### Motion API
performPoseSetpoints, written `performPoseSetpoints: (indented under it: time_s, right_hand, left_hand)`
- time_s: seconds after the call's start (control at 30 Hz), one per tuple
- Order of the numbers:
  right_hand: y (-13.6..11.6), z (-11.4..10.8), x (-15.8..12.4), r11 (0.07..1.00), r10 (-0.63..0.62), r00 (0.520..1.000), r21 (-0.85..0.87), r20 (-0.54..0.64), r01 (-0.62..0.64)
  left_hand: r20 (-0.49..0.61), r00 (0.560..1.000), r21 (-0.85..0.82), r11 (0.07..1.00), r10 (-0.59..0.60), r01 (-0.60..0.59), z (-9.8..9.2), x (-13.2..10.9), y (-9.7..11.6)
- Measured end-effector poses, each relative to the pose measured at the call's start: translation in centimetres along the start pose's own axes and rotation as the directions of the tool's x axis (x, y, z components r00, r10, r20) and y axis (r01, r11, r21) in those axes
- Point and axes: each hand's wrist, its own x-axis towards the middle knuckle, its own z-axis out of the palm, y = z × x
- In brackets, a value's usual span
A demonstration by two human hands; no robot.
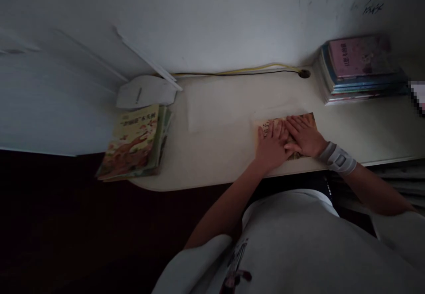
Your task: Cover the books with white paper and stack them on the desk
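A picture book (308, 119) with a cream and orange-brown cover lies flat near the front edge of the white desk (212, 152). My left hand (272, 145) rests on the left half of its cover with the fingers stretched out. Flat on the right half lies my right hand (305, 137), fingers spread and pointing to the upper left. The two hands touch or nearly touch near the thumbs. Between them they hide most of the cover, including part of its title.
At the back right stands a stack of books (361, 59), a pink one on top. A smaller pile of picture books (133, 143) overhangs the desk's left end. Behind it lies a white flat object (146, 92). A yellow cable (245, 69) runs along the wall to a desk hole (304, 74).
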Motion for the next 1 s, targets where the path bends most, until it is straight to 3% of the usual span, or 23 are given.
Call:
performPoseSetpoints:
  time_s: [0.07,0.27,0.43,0.6,0.7,0.87,0.93,1.0]
  right_hand:
    - [1.1,-0.2,-0.3,0.999,0.040,0.999,-0.027,-0.001,-0.040]
    - [2.0,-0.1,-0.5,0.990,0.137,0.990,-0.020,-0.010,-0.137]
    - [3.0,0.4,-1.0,0.973,0.225,0.974,-0.047,-0.034,-0.226]
    - [3.8,0.6,-1.6,0.892,0.421,0.894,-0.107,-0.153,-0.439]
    - [3.9,0.5,-1.6,0.857,0.485,0.845,-0.070,-0.224,-0.510]
    - [4.7,0.7,-1.4,0.895,0.446,0.845,0.125,-0.296,-0.428]
    - [5.0,0.7,-1.3,0.898,0.435,0.826,0.243,-0.358,-0.367]
    - [5.1,0.5,-1.0,0.864,0.471,0.774,0.396,-0.423,-0.309]
  left_hand:
    - [-0.033,0.999,-0.011,1.000,-0.012,0.011,-0.1,-0.1,-1.0]
    - [-0.010,0.978,-0.035,0.978,-0.207,0.207,0.1,-0.4,-5.0]
    - [-0.005,0.966,-0.040,0.965,-0.258,0.258,0.1,-0.8,-5.2]
    - [-0.096,0.905,-0.035,0.910,-0.415,0.414,-0.1,-0.6,-5.0]
    - [-0.176,0.883,-0.033,0.899,-0.436,0.437,-0.2,-0.2,-5.3]
    - [-0.236,0.868,-0.162,0.898,-0.437,0.408,-0.2,0.5,-6.2]
    - [-0.314,0.834,-0.286,0.883,-0.454,0.372,-0.2,0.7,-6.8]
    - [-0.399,0.775,-0.455,0.840,-0.490,0.297,-0.3,0.9,-7.4]
